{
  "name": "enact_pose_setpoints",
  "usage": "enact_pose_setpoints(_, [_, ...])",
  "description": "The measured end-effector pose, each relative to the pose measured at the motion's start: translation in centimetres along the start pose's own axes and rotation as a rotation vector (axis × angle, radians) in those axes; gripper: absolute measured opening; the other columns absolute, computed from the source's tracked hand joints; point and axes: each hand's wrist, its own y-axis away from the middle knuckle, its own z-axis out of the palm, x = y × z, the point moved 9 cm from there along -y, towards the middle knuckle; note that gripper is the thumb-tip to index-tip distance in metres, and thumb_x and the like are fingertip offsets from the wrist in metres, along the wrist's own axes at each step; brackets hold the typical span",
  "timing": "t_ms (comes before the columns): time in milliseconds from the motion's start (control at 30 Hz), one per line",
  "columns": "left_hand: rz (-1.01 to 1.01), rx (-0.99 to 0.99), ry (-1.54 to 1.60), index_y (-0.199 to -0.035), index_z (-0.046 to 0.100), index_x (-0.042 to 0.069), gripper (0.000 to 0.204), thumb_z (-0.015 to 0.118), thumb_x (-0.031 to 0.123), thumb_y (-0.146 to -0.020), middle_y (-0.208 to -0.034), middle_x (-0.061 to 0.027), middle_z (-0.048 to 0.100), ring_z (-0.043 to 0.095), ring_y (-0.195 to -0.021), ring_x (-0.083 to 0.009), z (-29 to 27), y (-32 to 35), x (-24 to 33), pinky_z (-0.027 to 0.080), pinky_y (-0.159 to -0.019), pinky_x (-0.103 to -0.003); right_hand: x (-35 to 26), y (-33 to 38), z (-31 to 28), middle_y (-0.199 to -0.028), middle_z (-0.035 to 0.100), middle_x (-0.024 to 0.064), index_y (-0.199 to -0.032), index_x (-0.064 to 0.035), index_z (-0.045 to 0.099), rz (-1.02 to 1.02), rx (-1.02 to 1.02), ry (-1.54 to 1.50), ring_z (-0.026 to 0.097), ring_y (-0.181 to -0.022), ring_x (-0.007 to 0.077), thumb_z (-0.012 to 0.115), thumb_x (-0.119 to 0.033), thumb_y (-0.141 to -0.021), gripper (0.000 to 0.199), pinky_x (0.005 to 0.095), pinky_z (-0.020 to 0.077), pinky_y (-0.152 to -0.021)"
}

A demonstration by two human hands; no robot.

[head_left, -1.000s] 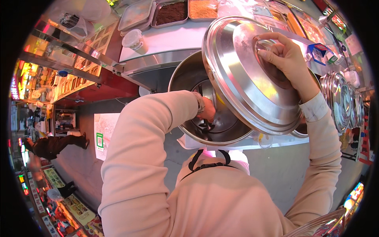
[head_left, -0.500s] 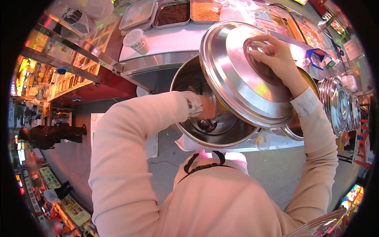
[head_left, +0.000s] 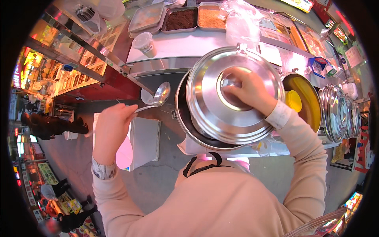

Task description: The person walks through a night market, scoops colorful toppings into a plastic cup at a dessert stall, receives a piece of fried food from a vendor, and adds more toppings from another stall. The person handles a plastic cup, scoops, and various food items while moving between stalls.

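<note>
My left hand point(head_left: 114, 128) is closed round the handle of a shiny metal ladle point(head_left: 162, 94), held out to the left of a large steel pot point(head_left: 181, 118). The ladle's bowl points away from me, above the floor. My right hand point(head_left: 246, 89) grips the knob of a round stainless-steel lid point(head_left: 209, 102). That lid lies over most of the pot, slightly off to the right, so the dark inside shows only along the left and near rim. Against the lid's right side stands a second open pot point(head_left: 312, 98), with something yellow point(head_left: 293, 101) at its mouth.
Trays of dark brown powder point(head_left: 179, 19) and light crumbs point(head_left: 212, 17) sit along the far counter point(head_left: 189, 46), by a lidded plastic cup point(head_left: 145, 44). Several steel lids point(head_left: 335, 112) stand at the right. A white box point(head_left: 146, 138) is at left; people point(head_left: 51, 125) stand beyond.
My left hand has come out of the pot and swung left with the ladle. My right hand has brought the tilted lid left and down over the pot, uncovering the second pot.
</note>
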Motion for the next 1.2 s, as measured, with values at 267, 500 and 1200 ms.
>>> enact_pose_setpoints(267, [-0.393,0.098,0.934,-0.123,0.073,0.0,0.026,0.066,0.01,-0.1,-0.075,-0.0007,0.058,0.05,-0.069,-0.0077,7.6,5.0,-2.2,0.039,-0.062,-0.024,-1.9,0.9,3.2,-0.1,0.077,0.0125,-0.117,-0.0114,0.069,0.012,0.048,-0.019,0.074,-0.09,0.0326,0.079,-0.033,-0.083,0.041,0.0417,0.0567,-0.081])
enact_pose_setpoints(500, [-0.476,0.11,1.164,-0.133,0.067,0.0,0.031,0.058,0.013,-0.106,-0.083,0.0028,0.059,0.048,-0.076,-0.0042,9.5,3.8,-0.5,0.036,-0.067,-0.019,-2.0,1.5,3.8,-0.097,0.076,0.0124,-0.117,-0.0137,0.068,-0.068,0.024,0.021,0.072,-0.09,0.0337,0.073,-0.035,-0.089,0.036,0.0439,0.0558,-0.08])
enact_pose_setpoints(1200, [0.116,-0.191,1.758,-0.127,0.059,0.003,0.029,0.065,0.018,-0.103,-0.116,-0.0166,0.072,0.069,-0.105,-0.0216,7.4,-16.4,34.0,0.055,-0.095,-0.037,2.3,17.0,-13.6,-0.084,0.062,0.0039,-0.141,-0.0062,0.043,0.283,0.262,-0.913,0.044,-0.05,0.0024,0.05,-0.02,-0.109,0.036,0.0196,0.0358,-0.047])
